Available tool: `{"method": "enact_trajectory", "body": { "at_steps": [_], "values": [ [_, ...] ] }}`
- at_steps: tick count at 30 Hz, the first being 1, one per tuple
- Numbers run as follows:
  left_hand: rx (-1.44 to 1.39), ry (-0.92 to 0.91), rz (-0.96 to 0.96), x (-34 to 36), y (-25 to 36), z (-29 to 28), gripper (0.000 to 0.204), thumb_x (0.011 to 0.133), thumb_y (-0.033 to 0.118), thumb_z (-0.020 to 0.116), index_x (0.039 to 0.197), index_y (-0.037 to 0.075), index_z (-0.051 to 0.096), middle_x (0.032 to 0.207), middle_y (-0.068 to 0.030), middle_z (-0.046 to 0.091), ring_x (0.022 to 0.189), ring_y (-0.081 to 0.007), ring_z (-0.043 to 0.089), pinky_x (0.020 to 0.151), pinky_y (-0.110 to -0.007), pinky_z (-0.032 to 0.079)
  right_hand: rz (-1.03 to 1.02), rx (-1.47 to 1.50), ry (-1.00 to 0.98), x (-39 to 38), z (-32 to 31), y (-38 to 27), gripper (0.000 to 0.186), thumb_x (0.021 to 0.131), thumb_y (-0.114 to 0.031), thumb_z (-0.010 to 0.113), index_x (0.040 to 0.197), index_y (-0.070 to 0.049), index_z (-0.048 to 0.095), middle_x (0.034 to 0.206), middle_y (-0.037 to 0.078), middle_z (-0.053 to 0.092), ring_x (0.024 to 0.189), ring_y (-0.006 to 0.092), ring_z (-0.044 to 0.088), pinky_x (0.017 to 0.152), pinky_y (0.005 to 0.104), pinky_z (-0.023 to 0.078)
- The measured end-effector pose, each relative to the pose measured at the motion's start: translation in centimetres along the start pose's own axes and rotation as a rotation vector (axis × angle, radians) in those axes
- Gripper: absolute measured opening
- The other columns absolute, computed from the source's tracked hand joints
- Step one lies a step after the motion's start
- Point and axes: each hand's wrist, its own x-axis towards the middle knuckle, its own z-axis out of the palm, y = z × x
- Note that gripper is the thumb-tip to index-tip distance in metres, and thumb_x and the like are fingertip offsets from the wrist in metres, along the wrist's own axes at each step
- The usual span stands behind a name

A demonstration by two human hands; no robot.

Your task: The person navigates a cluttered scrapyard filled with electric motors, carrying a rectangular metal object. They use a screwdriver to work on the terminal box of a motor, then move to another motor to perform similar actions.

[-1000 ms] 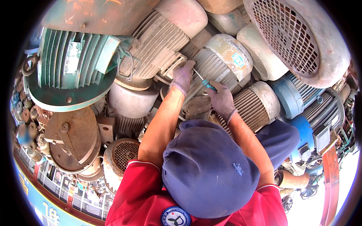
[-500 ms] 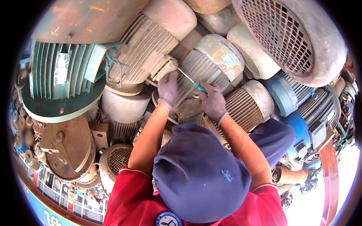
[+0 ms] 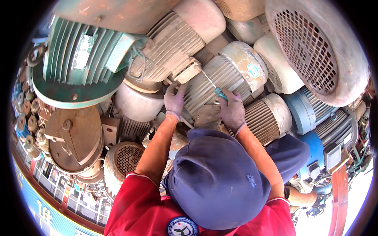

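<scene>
A screwdriver with a teal handle (image 3: pixel 221 93) is gripped in my gloved right hand (image 3: pixel 233 112). Its thin shaft slants up and left, the tip by the right end of a terminal box (image 3: pixel 188 72) on a dusty, finned electric motor (image 3: pixel 173 43). I cannot tell whether the tip sits in a screw. Just below the box, my gloved left hand (image 3: pixel 174 101) has thumb and fingers apart and holds nothing I can see. Beneath the screwdriver lies another ribbed grey motor (image 3: pixel 214 76) with a stained, worn end cover (image 3: pixel 245 63).
A green finned motor (image 3: pixel 80 55) with loose wires lies at left, above a rusty round plate (image 3: pixel 73 135). A large fan cover with a mesh grille (image 3: pixel 305 51) looms at upper right. Blue motors (image 3: pixel 299 108) are stacked on the right, near a red post (image 3: pixel 339 196).
The view has shifted, so the motors appear farther right. My left hand has drawn down from the terminal box, its fingers spreading. My right hand keeps the screwdriver at the box.
</scene>
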Motion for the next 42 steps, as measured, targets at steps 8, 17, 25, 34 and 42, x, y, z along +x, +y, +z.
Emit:
{"method": "enact_trajectory", "body": {
  "at_steps": [8,17,25,34,42],
  "values": [
    [0.373,-0.176,-0.037,2.5,2.8,0.6,0.059,0.086,0.045,0.079,0.118,-0.004,0.071,0.114,-0.0278,0.073,0.112,-0.0428,0.069,0.094,-0.048,0.053,-0.056,0.014,0.017,0.0,-0.1,-0.3,0.036,0.093,-0.016,0.066,0.127,-0.004,0.067,0.113,0.025,0.066,0.106,0.0437,0.064,0.09,0.0499,0.052],
    [-0.151,-0.32,-0.314,0.1,7.0,4.4,0.051,0.097,0.043,0.069,0.118,-0.003,0.075,0.082,-0.0073,0.073,0.08,-0.0167,0.065,0.077,-0.034,0.052,-0.06,0.007,0.02,0.0,0.5,-0.6,0.035,0.091,-0.019,0.067,0.124,-0.008,0.07,0.109,0.023,0.069,0.105,0.0418,0.065,0.09,0.0508,0.051],
    [-0.351,-0.2,-0.197,1.5,9.8,6.7,0.022,0.093,0.022,0.074,0.095,0.0,0.076,0.079,-0.0011,0.068,0.073,-0.0116,0.057,0.069,-0.031,0.048,-0.021,0.079,0.052,-1.1,0.4,-3.3,0.034,0.091,-0.014,0.066,0.12,0.002,0.068,0.105,0.026,0.07,0.106,0.0447,0.061,0.094,0.0503,0.048],
    [-0.372,-0.199,-0.328,2.2,10.1,6.6,0.016,0.085,0.017,0.076,0.083,0.001,0.075,0.069,0.002,0.062,0.062,-0.009,0.053,0.058,-0.028,0.042,0.101,0.267,-0.024,-1.1,0.9,-4.0,0.021,0.092,-0.013,0.065,0.106,0.0,0.071,0.095,0.026,0.069,0.1,0.0465,0.061,0.088,0.0516,0.049],
    [0.226,-0.25,0.114,4.4,8.6,3.9,0.037,0.091,0.039,0.069,0.105,0.006,0.08,0.085,-0.0184,0.076,0.083,-0.0301,0.074,0.08,-0.042,0.055,0.122,0.209,0.098,-1.7,2.4,-3.3,0.027,0.092,-0.016,0.065,0.114,-0.003,0.071,0.104,0.031,0.065,0.103,0.0497,0.061,0.091,0.0538,0.05]
  ]
}}
